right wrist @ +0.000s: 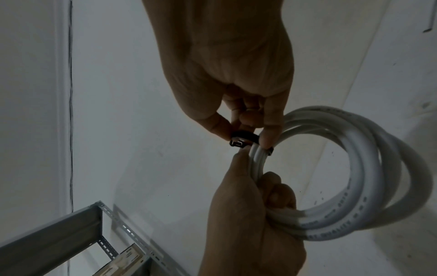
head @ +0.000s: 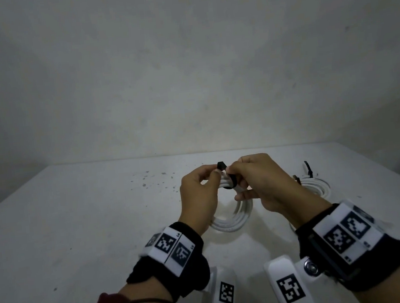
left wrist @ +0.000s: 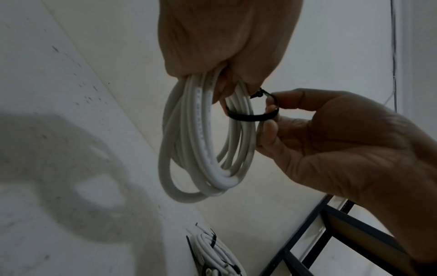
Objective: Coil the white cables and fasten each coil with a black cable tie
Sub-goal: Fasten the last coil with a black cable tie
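A coil of white cable [head: 235,218] hangs above the table between both hands. My left hand [head: 206,179] grips the top of the coil [left wrist: 201,142] with its fingers curled round the strands. A black cable tie [head: 226,174] is looped round those strands right beside that grip. My right hand [head: 239,175] pinches the tie loop [left wrist: 254,118] between thumb and fingers. In the right wrist view the tie's head [right wrist: 237,142] sits at the fingertips of the right hand [right wrist: 246,128], and the left hand [right wrist: 250,205] holds the coil [right wrist: 359,168] from below.
A second white coil [head: 318,187] bound with black ties lies on the white table [head: 78,225] to the right, also seen low in the left wrist view [left wrist: 212,255]. A metal shelf frame [right wrist: 71,233] stands beyond the table. A plain wall rises behind.
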